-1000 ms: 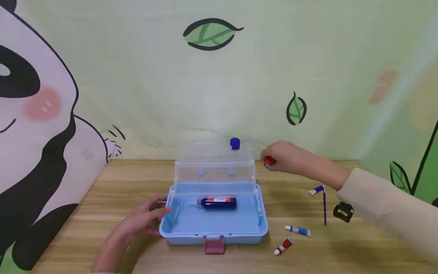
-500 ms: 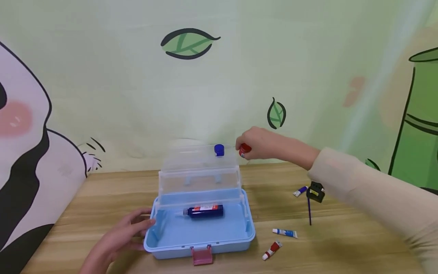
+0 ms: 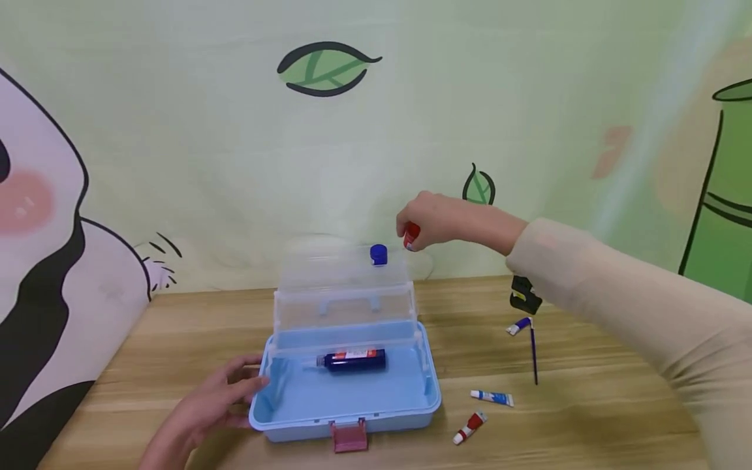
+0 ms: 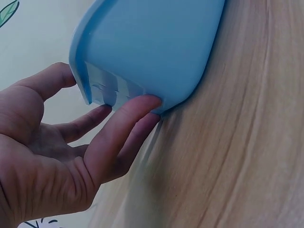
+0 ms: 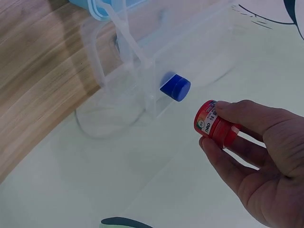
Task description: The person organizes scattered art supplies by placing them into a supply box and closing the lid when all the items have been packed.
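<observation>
Above the back right of the toolbox, my right hand (image 3: 431, 219) pinches a red paint jar (image 5: 211, 122) between thumb and fingers, tilted in the right wrist view. The light-blue toolbox (image 3: 352, 427) stands with its clear trays (image 3: 343, 310) raised at the back. A blue paint jar (image 3: 378, 254) sits in the upper tray, just left of the red one. Down in the blue base lies a dark blue bottle (image 3: 355, 360) on its side. My left hand (image 4: 71, 142) touches the box's left end, its fingers spread and lightly bent along the wall and rim.
On the wooden table (image 3: 587, 405), right of the box, lie a blue paint tube (image 3: 492, 397), a red paint tube (image 3: 470, 427), a dark blue tube (image 3: 518, 326) and a thin brush (image 3: 534, 356). A black wrist camera (image 3: 525, 296) hangs below the right sleeve.
My right hand has lifted and moved left with the red jar, towards the upper tray. The left hand stays at the box's side. The head view has shifted right.
</observation>
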Tool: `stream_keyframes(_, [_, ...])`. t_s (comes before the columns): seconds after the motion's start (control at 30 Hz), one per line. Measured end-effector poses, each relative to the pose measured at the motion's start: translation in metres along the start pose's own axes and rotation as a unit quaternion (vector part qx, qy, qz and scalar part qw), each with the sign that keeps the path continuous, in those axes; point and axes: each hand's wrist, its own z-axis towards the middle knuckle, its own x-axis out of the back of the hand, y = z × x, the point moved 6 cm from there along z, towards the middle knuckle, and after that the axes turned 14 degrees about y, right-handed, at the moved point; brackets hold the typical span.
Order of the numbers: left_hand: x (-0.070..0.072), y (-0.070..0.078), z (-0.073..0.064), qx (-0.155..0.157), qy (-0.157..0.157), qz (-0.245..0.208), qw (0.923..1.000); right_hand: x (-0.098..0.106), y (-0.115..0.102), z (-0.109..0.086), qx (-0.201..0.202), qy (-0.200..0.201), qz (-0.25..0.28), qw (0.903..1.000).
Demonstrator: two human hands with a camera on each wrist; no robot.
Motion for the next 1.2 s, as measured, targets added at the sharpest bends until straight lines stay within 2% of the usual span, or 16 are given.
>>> stream_keyframes(0.13, [-0.005,0.006,0.005,-0.009,-0.004,-0.003,1.0,0.006,0.004,-0.002,-0.006,0.006,-0.006,0.9999])
stream_keyframes(0.4, [-0.012,0.001,0.009,-0.004,-0.002,-0.007,1.0,0.016,0.003,0.005,0.002,0.014,-0.023,0.9996])
stream_keyframes(0.6, [-0.011,0.0,0.009,0.0,-0.006,-0.002,1.0,0.01,0.001,0.014,0.004,-0.006,-0.03,0.9995])
stream_keyframes(0.83, [-0.003,-0.005,0.002,0.013,-0.003,0.0,0.9999,0.01,-0.015,0.031,0.008,-0.022,-0.055,0.9982])
stream_keyframes(0.97, [-0.004,-0.006,-0.002,0.012,-0.008,-0.011,0.9998,0.011,-0.023,0.037,0.012,-0.042,-0.075,0.9962])
stream_keyframes(1.2, [-0.004,-0.005,-0.005,0.002,-0.006,-0.023,0.9997,0.017,-0.038,0.052,0.029,-0.039,-0.079,0.9957])
